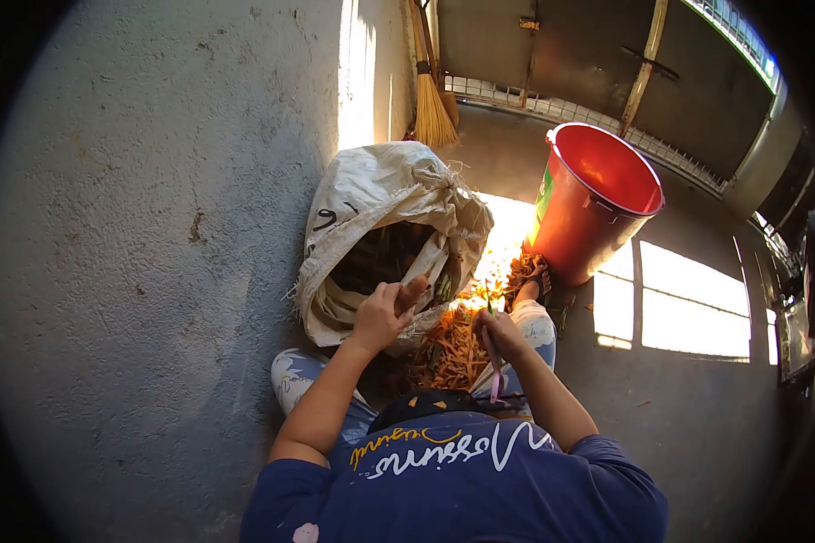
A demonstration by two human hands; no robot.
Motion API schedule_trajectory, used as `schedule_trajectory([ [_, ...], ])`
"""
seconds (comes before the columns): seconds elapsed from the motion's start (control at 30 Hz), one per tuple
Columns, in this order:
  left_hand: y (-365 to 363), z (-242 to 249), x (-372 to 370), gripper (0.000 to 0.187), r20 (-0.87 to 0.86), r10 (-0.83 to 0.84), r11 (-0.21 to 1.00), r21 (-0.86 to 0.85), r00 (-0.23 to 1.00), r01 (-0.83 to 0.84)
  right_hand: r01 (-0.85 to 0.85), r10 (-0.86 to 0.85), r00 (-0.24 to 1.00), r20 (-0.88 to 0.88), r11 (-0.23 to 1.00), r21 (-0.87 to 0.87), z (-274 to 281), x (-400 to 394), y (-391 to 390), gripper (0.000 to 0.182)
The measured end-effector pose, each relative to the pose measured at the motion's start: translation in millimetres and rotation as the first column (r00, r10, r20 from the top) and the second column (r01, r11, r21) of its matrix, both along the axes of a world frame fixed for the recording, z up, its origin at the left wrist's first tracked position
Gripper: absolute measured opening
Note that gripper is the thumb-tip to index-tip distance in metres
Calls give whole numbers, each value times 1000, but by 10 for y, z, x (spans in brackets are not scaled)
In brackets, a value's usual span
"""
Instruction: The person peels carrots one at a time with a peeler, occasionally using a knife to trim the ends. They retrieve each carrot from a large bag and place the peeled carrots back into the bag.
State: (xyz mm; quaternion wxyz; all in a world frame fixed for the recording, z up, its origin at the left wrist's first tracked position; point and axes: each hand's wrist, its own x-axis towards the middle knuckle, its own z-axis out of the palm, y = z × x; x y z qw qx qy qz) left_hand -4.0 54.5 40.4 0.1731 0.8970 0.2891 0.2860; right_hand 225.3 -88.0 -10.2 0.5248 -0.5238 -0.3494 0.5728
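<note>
My left hand (pixel 380 319) is closed around a carrot (pixel 413 293), its end poking out past the fingers at the mouth of a white woven sack (pixel 376 172). The sack lies on its side, dark inside, with what it holds mostly in shadow. My right hand (pixel 505 333) grips a thin knife-like tool with a pinkish handle (pixel 495 385); a narrow greenish tip shows above the fist. Between my legs, below both hands, spreads a heap of orange carrot peelings (pixel 453 348).
A tall red bucket (pixel 593 226) stands by my right foot (pixel 536 282). A straw broom (pixel 434 109) leans in the far corner beside the grey wall (pixel 154 226). Metal gate panels (pixel 580 54) close off the back, and sunlight patches (pixel 693 312) fall on the floor.
</note>
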Motion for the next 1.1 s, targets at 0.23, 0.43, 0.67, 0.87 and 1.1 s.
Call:
schedule_trajectory([
  [0.23,-375,-39,-45,51,303,-53,749,-618,951,239,-263,182,827,532,961,81,421,-470,31,51],
  [0.43,-525,129,-164,43,254,-119,799,-550,960,244,-315,300,843,447,948,-42,680,-437,11,61],
  [0.67,-626,307,-237,42,215,-202,838,-466,955,283,-352,346,800,491,932,-85,251,-277,90,68],
  [0.87,-512,487,-251,47,166,-140,935,-303,976,186,-185,185,917,353,982,-32,135,-162,-3,62],
  [1.1,-588,470,-4,54,-61,-236,971,16,970,238,-122,-2,922,386,948,296,698,-598,69,28],
])
